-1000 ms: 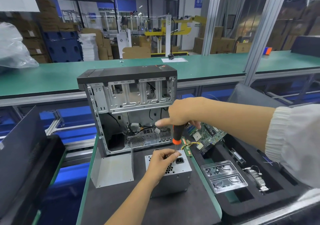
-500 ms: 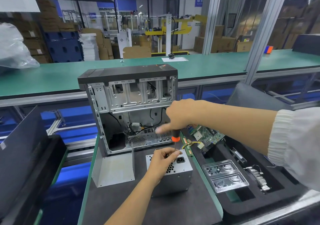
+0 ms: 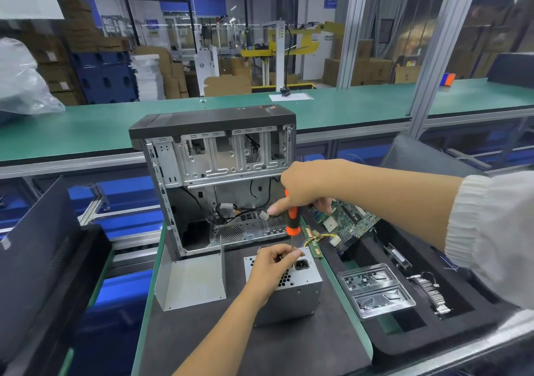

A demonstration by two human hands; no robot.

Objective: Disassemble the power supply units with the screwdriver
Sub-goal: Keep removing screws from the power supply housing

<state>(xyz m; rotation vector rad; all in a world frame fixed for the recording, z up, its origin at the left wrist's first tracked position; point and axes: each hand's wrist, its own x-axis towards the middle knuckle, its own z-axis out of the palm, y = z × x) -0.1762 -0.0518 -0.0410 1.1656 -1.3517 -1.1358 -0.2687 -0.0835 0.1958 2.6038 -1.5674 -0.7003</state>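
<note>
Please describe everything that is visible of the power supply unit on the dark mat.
The power supply unit is a box of bare silver-grey metal, closed, standing flat on the dark mat in front of the open computer case. Its top face has round vent holes and a black power socket. The left hand rests on top and pinches the shaft of the screwdriver, whose tip points down at the top face by the far edge. The right hand grips the orange-and-black handle. Coloured wires lie behind the box.

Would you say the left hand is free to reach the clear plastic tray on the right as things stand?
Probably not: the left hand is pinching the screwdriver shaft on the power supply, and the tray lies across the body, under the right arm.
</note>
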